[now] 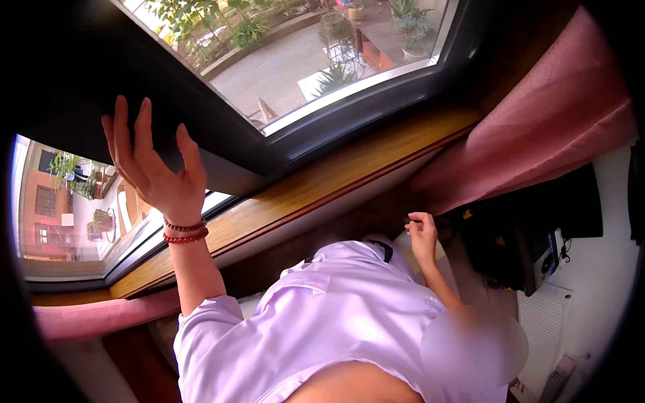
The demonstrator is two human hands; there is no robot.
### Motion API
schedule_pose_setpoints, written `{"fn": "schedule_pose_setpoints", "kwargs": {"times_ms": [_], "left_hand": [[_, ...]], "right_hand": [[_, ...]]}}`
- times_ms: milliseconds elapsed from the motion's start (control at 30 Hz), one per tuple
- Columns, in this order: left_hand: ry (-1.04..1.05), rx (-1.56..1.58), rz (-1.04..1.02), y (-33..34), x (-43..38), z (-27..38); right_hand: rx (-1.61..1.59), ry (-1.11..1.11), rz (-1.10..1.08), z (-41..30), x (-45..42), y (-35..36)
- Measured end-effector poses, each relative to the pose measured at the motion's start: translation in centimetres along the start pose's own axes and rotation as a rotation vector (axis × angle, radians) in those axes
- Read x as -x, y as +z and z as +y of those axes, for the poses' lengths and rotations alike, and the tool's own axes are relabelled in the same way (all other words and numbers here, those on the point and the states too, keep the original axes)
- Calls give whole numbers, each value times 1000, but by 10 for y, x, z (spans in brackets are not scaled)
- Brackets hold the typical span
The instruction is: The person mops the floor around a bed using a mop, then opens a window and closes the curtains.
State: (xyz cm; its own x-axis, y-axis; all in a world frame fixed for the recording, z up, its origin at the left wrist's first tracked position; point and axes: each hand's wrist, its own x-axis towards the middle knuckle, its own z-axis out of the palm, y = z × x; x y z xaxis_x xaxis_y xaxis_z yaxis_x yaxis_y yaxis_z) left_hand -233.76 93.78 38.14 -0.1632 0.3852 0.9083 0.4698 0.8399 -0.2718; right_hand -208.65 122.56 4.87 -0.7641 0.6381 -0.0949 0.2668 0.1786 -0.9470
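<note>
My left hand point(164, 176), with red bead bracelets point(185, 234) at its wrist, is raised at the left in front of the dark window frame point(216, 126). Its fingers are spread and nothing is in them; whether it touches the frame I cannot tell. My right hand point(422, 234) hangs low beside my body, to the right of centre. Its fingers are bent, and a small dark spot shows at the fingertips, so I cannot tell whether it holds anything. Beyond the frame a window pane with a fine mesh point(282, 65) looks onto a paved yard with potted plants.
A wooden windowsill point(302, 181) runs diagonally below the frame. Pink curtains hang at the right point(544, 121) and lower left point(106, 317). Dark equipment point(504, 242) stands at the right, above a white radiator point(541, 332). Another pane point(65, 211) lies at the far left.
</note>
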Motion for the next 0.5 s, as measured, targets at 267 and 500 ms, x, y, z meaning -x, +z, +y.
{"fn": "schedule_pose_setpoints", "kwargs": {"times_ms": [267, 500], "left_hand": [[-29, 12, 92, 1, -5, -7], [-16, 44, 129, 6, 3, -15]], "right_hand": [[14, -9, -187, -4, 14, 33], [14, -8, -144, -10, 2, 29]]}}
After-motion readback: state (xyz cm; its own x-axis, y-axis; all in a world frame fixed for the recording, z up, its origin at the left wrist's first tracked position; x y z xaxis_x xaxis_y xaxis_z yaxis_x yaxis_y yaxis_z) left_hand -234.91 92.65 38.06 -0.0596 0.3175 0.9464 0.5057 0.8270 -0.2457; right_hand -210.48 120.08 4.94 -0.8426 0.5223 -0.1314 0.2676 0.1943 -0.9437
